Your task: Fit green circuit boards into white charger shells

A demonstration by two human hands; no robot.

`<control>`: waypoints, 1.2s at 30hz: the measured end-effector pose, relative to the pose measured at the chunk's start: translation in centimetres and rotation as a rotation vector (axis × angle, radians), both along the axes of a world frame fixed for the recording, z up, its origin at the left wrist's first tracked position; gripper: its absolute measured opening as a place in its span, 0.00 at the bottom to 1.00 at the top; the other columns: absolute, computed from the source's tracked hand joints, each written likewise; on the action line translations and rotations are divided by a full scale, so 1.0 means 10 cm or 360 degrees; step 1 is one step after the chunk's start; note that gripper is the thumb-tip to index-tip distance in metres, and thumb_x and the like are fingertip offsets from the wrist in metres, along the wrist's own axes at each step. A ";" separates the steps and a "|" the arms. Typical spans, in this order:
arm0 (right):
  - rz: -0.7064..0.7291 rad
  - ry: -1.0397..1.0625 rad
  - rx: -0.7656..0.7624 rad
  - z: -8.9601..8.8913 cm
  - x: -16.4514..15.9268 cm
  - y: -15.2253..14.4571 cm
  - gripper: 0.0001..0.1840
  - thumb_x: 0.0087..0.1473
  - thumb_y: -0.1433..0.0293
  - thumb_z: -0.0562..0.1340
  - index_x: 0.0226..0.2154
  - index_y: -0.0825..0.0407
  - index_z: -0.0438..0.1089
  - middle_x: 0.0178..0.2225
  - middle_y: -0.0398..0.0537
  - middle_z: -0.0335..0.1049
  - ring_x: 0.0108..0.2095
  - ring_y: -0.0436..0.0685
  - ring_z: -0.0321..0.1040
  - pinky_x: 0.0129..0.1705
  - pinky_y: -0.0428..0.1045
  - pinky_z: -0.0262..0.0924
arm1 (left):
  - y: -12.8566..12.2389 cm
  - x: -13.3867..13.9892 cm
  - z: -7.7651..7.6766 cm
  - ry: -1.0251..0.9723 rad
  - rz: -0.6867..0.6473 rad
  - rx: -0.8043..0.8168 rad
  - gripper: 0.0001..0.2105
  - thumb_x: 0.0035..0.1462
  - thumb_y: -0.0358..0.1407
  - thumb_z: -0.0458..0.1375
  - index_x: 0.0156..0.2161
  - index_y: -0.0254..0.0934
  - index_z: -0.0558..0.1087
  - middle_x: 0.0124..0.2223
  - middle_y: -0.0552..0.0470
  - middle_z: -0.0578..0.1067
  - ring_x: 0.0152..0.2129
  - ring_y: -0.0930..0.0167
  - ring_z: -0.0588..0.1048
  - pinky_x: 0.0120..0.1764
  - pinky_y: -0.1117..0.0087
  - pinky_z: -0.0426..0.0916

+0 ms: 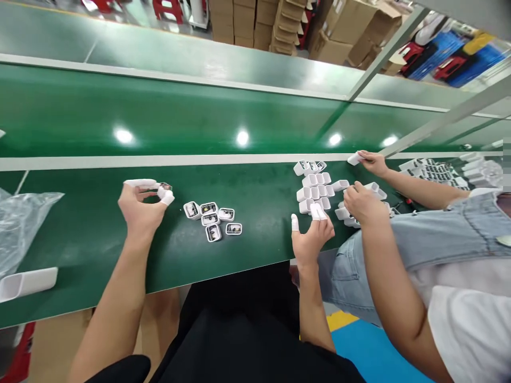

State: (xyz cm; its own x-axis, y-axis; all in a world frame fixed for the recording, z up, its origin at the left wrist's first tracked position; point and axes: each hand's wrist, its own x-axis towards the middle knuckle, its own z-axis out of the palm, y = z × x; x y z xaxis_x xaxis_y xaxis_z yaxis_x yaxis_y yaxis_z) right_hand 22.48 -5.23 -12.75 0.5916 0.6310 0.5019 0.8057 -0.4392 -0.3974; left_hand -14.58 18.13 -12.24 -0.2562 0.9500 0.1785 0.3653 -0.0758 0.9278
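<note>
My left hand [141, 210], with white finger cots on its fingertips, pinches a small part [165, 186] with dark and coppery bits above the table. Its exact kind is hard to make out. To the right of that hand lies a loose group of white plastic housings [210, 219], open end up, with electronic parts showing inside. My right hand [312, 234] also wears white finger cots. Its thumb and fingers are apart, and the fingertips are at the near edge of a cluster of hollow white housings [315, 192]. I cannot tell whether they touch one.
At the right, a co-worker's hands [365, 205] handle more white housings. Beyond them stand rows of filled housings [435, 173]. A clear plastic bag [24, 223] and a long white shell [32, 282] lie at the left of the green table [255, 244]. A metal post [387, 56] rises at the far side.
</note>
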 end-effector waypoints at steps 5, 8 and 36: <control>-0.0136 -0.0042 -0.0154 -0.06 0.16 -0.03 0.20 0.74 0.53 0.63 0.44 0.52 0.80 0.54 0.68 0.75 0.61 0.76 0.64 0.58 0.70 0.61 | -0.01 0.03 0.23 -0.1009 -0.0014 0.0004 0.22 0.39 0.27 0.72 0.43 0.36 0.74 0.36 0.56 0.77 0.36 0.69 0.78 0.45 0.65 0.77; 0.0058 -0.0106 -0.0058 0.00 0.10 -0.11 0.14 0.74 0.58 0.65 0.42 0.49 0.81 0.53 0.63 0.77 0.58 0.73 0.67 0.59 0.69 0.62 | -0.11 0.01 0.43 -0.1607 0.0032 -0.0235 0.13 0.50 0.33 0.66 0.42 0.37 0.74 0.37 0.53 0.76 0.35 0.70 0.76 0.40 0.68 0.76; 0.1255 0.0955 0.0249 0.81 -0.80 0.00 0.17 0.62 0.69 0.78 0.51 0.42 0.79 0.50 0.49 0.76 0.50 0.63 0.75 0.50 0.59 0.75 | -1.78 0.99 0.44 -0.0695 -0.1217 -0.0204 0.36 0.53 0.37 0.79 0.62 0.49 0.66 0.60 0.48 0.70 0.49 0.67 0.78 0.55 0.60 0.81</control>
